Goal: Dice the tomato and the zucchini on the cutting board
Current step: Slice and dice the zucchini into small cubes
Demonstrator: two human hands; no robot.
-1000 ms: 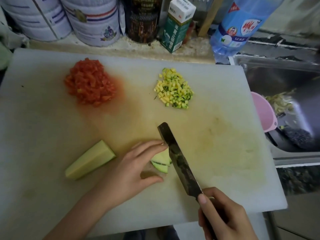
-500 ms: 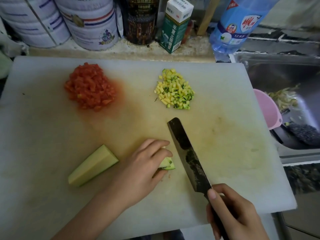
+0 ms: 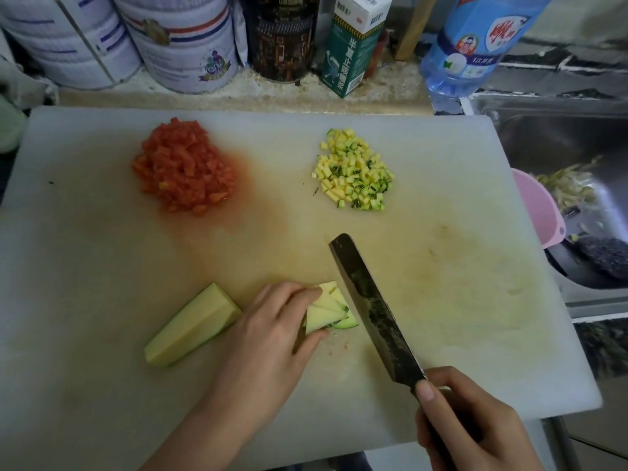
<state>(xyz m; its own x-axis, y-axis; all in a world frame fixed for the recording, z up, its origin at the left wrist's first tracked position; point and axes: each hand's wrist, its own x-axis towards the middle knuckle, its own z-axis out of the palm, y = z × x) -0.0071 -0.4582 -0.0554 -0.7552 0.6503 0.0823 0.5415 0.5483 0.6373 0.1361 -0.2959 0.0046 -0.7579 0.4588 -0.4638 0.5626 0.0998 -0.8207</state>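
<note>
A small stack of zucchini slices (image 3: 331,311) lies near the front of the white cutting board (image 3: 441,300), fanned slightly, green skin showing at its right edge. The left hand (image 3: 268,338) pinches the stack, fingertips curled on top and thumb against the near side. Just right of the slices stands a dark cleaver-style knife (image 3: 373,307), its blade beside them and angled away from the person; the right hand (image 3: 472,423) is wrapped tight round the handle.

The thin slices look light, moist and apt to slide over one another, so a firm downward hold with fingertips tucked back from the blade seems the safest grip.

To the left lies an uncut zucchini wedge (image 3: 193,324), firmer and easier to steady on its flat side. Toward the back of the board sit a heap of diced zucchini (image 3: 353,169) and, well to its left, a wet mound of diced tomato (image 3: 183,168). The tomato appears finished; zucchini remains. Tins (image 3: 183,42), a carton (image 3: 353,45) and a blue bottle (image 3: 475,42) line the counter (image 3: 272,93) behind.
</note>
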